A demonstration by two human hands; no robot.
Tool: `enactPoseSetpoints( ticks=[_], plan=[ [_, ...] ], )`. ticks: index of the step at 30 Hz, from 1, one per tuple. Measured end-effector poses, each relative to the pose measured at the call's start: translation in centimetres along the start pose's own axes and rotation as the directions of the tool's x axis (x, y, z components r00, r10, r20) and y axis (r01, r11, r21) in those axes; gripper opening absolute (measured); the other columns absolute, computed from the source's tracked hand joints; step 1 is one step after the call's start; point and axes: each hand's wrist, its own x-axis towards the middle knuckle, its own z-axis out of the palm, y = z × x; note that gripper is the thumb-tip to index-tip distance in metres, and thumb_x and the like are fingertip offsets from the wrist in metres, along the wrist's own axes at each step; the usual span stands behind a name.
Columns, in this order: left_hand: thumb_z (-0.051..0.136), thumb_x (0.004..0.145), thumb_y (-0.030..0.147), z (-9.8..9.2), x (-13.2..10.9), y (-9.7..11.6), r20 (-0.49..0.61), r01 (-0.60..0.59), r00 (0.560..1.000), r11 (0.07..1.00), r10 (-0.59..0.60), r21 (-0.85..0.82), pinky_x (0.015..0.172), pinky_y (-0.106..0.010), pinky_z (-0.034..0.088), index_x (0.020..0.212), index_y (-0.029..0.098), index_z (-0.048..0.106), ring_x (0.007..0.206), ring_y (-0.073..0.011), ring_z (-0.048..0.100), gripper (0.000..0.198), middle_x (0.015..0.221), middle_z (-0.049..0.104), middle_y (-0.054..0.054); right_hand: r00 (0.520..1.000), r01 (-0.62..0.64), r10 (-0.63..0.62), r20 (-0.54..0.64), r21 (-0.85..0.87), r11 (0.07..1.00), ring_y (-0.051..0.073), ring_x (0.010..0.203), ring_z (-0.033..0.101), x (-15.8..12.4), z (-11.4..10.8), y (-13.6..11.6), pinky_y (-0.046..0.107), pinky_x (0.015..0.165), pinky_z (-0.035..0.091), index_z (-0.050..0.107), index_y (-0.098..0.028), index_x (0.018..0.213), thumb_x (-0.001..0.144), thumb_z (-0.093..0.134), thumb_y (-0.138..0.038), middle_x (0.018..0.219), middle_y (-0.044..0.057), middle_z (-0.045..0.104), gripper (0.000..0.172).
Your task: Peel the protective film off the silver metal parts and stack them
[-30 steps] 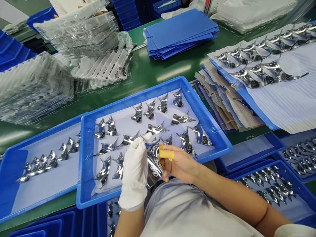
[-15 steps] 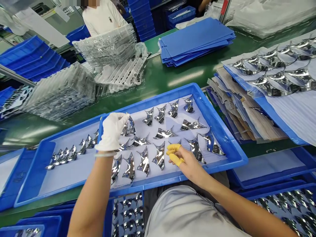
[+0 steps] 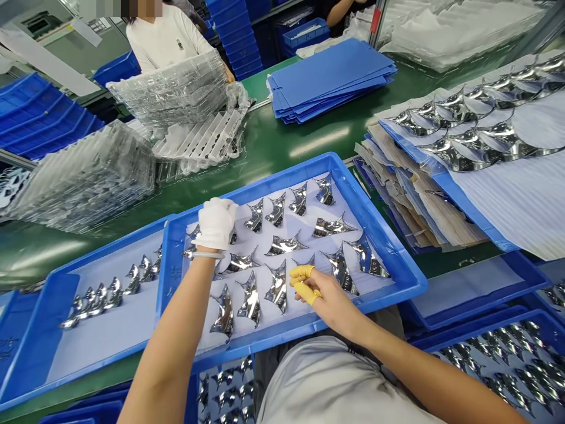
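Note:
My left hand [image 3: 216, 222], in a white glove, is over the upper left of a blue tray [image 3: 399, 259], its fingers curled down. A shiny chrome part [image 3: 232, 237] peeks out under its fingertips; the glove hides most of the grip. Near the tray's front side is my right hand [image 3: 315, 288], with yellow finger cots on the thumb and a finger. Thumb and finger are apart with nothing visible between them. Just behind them lies a partly hidden chrome part [image 3: 304, 263]. Several pointed chrome parts, such as one [image 3: 277, 287] left of this hand, lie in rows on the white liner.
On the left, another blue tray [image 3: 48, 353] holds a row of chrome parts. Clear plastic trays [image 3: 176, 88] and blue sheets [image 3: 331, 76] are stacked on the green bench [image 3: 304, 141]. At right, chrome parts [image 3: 477, 147] lie on a layered pile. A person [image 3: 163, 38] stands across the bench.
My left hand has moved right across the tray, and a chrome part at the tray's left now shows beside it. My right hand stays nearly in place. The whole view has shifted slightly.

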Motion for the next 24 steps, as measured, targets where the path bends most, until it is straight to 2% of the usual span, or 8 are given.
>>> enactPoseSetpoints(
  ticks=[3,7,13,18,19,21,23,24],
  plan=[
    [0.058,0.092,0.039,1.3,0.4,3.1,0.043,-0.124,0.991,0.991,0.126,-0.059,0.097,-0.051,0.045,0.116,0.016,0.062,0.115,-0.0267,0.057,0.033,0.124,0.061,-0.011,1.0,0.009,-0.008,-0.005,0.031,0.999,0.016,0.079,0.064,0.0,0.1,0.1,0.032,0.075,0.053,0.062,-0.018,0.105,0.093,0.052,-0.032,0.091,0.005,0.066,0.021],
    [0.062,0.09,0.038,2.1,0.6,5.5,0.038,-0.157,0.985,0.972,0.166,-0.172,0.1,-0.053,0.042,0.113,0.015,0.063,0.117,-0.0278,0.055,0.033,0.124,0.06,-0.011,1.0,0.008,-0.007,-0.005,0.045,0.999,0.016,0.079,0.065,0.0,0.1,0.3,0.031,0.075,0.053,0.063,-0.018,0.103,0.092,0.052,-0.03,0.089,0.004,0.067,0.02],
    [0.06,0.09,0.041,-2.8,-2.8,3.7,-0.086,-0.154,0.988,0.835,0.127,-0.528,0.1,-0.049,0.042,0.099,0.014,0.066,0.109,-0.0255,0.061,0.029,0.11,0.068,-0.01,0.999,0.028,-0.025,-0.038,0.076,0.997,0.017,0.081,0.065,-0.2,0.2,0.0,0.034,0.079,0.053,0.065,-0.016,0.1,0.091,0.052,-0.029,0.09,0.006,0.068,0.02],
    [0.056,0.091,0.049,-5.7,-11.5,2.2,-0.155,-0.208,0.978,0.562,0.141,-0.801,0.099,-0.039,0.047,0.095,0.021,0.07,0.107,-0.024,0.066,0.032,0.111,0.072,-0.009,0.978,0.155,-0.124,-0.169,0.186,0.97,0.019,0.098,0.063,-0.3,1.1,-1.1,0.035,0.09,0.049,0.064,-0.02,0.108,0.094,0.055,-0.036,0.106,0.007,0.068,0.023],
    [0.058,0.089,0.048,-5.5,-13.2,2.3,-0.136,-0.19,0.979,0.451,0.149,-0.872,0.097,-0.037,0.049,0.095,0.022,0.071,0.104,-0.0232,0.067,0.03,0.108,0.073,-0.008,0.978,0.176,-0.14,-0.155,0.255,0.951,0.018,0.099,0.063,-0.3,1.3,-1.5,0.034,0.091,0.049,0.063,-0.02,0.11,0.094,0.055,-0.036,0.106,0.007,0.068,0.024],
    [0.074,0.079,0.04,-4.6,-16.1,2.7,0.001,-0.003,0.992,0.031,0.129,-1.0,0.094,-0.036,0.051,0.093,0.022,0.074,0.096,-0.0225,0.069,0.023,0.1,0.075,-0.006,0.983,0.181,-0.169,-0.066,0.409,0.894,0.016,0.091,0.063,-0.2,1.6,-2.3,0.032,0.088,0.049,0.064,-0.02,0.107,0.094,0.055,-0.038,0.097,0.005,0.068,0.024],
    [0.077,0.077,0.035,-3.5,-18.1,3.2,0.074,0.094,0.988,-0.15,0.136,-0.984,0.093,-0.036,0.053,0.094,0.023,0.075,0.094,-0.0218,0.07,0.021,0.096,0.075,-0.005,0.981,0.115,-0.18,0.073,0.534,0.838,0.013,0.075,0.06,-0.2,1.7,-3.1,0.028,0.078,0.049,0.065,-0.017,0.093,0.093,0.058,-0.039,0.08,0.002,0.065,0.023],
    [0.075,0.079,0.035,-2.9,-18.8,3.4,0.102,0.125,0.986,-0.179,0.133,-0.976,0.093,-0.037,0.053,0.095,0.023,0.075,0.095,-0.0223,0.07,0.021,0.097,0.075,-0.004,0.975,0.069,-0.177,0.135,0.572,0.817,0.012,0.069,0.058,-0.2,1.7,-3.3,0.027,0.072,0.048,0.063,-0.016,0.084,0.092,0.061,-0.039,0.073,0.001,0.063,0.025]
  ],
)
